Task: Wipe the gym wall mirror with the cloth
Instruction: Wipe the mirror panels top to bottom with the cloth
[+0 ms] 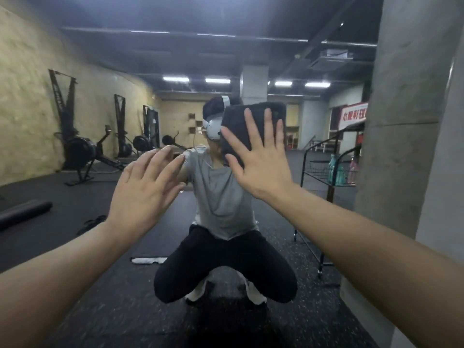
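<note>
On the mirror (100, 209), dark cloth (253, 121) upright, under flat right hand (261, 167)

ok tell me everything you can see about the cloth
The cloth is dark grey to black, with a soft, towel-like look, folded into a thick, roughly rectangular pad with rounded corners. It lies flat against the mirror, tilted slightly, at about head height of the crouching reflection, whose face it covers. The right hand presses it to the glass with straight, spread fingers across its lower part; the top and right edges stick out past the fingertips. The left hand is beside it, not touching.
</note>
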A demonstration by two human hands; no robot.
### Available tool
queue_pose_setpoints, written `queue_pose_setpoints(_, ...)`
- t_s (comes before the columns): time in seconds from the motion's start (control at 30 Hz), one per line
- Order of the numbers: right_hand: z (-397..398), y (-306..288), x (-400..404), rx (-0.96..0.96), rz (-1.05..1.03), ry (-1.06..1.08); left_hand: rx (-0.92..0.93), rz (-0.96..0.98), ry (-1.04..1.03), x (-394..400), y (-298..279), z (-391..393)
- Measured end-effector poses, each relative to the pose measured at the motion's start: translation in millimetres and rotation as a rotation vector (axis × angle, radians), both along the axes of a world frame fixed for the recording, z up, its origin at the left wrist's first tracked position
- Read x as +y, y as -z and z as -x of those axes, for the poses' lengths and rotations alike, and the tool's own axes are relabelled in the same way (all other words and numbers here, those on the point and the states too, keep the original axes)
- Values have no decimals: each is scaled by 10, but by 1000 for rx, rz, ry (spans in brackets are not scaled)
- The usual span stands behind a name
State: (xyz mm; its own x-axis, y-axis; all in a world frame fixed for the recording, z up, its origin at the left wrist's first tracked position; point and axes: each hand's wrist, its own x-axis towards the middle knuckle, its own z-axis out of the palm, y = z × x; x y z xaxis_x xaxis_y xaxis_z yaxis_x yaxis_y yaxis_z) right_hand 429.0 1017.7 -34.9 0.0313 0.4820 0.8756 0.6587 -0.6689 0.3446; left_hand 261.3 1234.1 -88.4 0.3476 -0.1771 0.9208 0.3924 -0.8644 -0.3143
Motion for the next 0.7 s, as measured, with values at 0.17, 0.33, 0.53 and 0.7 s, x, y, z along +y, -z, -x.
queue_pose_setpoints(0.17,215,476,340,-172,298,-112,-27,76,0,284,356,148)
queue_pose_setpoints(0.33,113,500,169,-281,478,-136,-19,93,-30,344,496,184)
queue_pose_setpoints(0.53,163,-256,252,-170,231,-53,3,78,-39,376,559,208)
queue_pose_setpoints(0.7,341,104,580,-190,168,-59,-15,92,-38,437,694,197)
